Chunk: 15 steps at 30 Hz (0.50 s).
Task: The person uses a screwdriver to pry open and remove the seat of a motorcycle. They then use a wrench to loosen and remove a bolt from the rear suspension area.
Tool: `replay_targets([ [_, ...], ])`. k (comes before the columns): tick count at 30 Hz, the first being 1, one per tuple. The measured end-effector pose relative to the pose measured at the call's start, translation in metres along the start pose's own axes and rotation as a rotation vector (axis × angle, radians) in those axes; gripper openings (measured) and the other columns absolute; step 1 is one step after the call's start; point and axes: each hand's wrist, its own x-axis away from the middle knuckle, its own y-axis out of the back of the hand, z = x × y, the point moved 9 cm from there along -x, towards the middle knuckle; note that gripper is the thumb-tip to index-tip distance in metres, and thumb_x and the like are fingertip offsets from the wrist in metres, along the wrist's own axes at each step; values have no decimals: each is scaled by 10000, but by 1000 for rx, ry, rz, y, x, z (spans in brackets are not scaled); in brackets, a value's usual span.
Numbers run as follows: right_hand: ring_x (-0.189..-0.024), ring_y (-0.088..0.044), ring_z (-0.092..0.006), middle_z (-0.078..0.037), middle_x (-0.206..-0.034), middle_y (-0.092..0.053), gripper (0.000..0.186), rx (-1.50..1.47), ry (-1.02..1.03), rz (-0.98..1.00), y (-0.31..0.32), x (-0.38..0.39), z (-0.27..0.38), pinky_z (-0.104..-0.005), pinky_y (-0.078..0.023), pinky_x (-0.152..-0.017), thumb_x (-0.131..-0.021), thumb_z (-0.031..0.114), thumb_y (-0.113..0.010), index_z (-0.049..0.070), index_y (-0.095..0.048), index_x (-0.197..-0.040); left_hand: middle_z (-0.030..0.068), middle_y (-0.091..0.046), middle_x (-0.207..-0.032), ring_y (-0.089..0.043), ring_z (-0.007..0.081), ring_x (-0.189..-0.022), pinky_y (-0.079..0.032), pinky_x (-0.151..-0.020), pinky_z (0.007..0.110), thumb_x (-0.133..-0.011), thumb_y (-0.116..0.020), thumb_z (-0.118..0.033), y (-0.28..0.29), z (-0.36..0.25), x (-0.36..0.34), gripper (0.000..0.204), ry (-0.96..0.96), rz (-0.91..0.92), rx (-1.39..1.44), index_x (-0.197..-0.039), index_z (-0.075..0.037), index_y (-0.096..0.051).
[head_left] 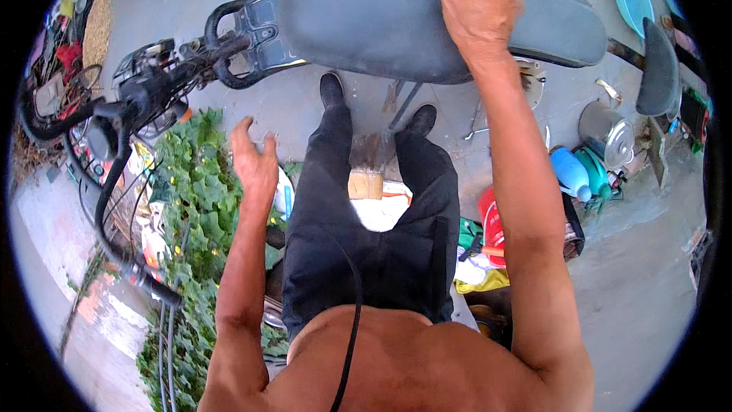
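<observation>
A two-wheeler lies crosswise before me, with its long dark grey seat point(366, 19) at the top and its handlebar point(141, 95) at the left. My right hand point(482, 8) is over the rear part of the seat, its fingers curled at the upper picture edge. Between thumb and fingers shows a bit of something brownish, mostly cut off, whose kind I cannot make out. My left hand point(254, 159) hangs in the air between the handlebar and my leg, thumb and fingers apart, holding nothing.
Leafy green plants point(202, 206) grow at the left below the handlebar. On the right stand a lidded metal pot point(606, 133), a blue bottle point(570, 173) and a red container point(492, 217). A turquoise basin point(634, 4) is at the far right. Below the seat, tools point(476, 122) lie on the floor.
</observation>
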Motion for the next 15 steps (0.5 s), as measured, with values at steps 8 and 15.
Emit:
replay_targets([
  [8,-700,-560,-159,-61,-779,-610,214,-202,-212,-1,-13,20,-5,-295,-454,-635,-868,155,-661,6,-645,-1021,218,-569,-1205,-528,385,-1150,-440,-969,426,-808,-652,-112,-182,8,-111,414,-247,-57,27,-1200,-12,-564],
  [15,-647,-571,-156,-85,-767,-628,234,-303,-181,-23,-16,54,5,-291,-460,-593,-892,222,-621,2,-651,-966,239,-591,-1167,-551,397,-1122,-460,-936,451,-808,-646,-164,-286,-7,-176,345,-370,66,51,-1121,-21,-635],
])
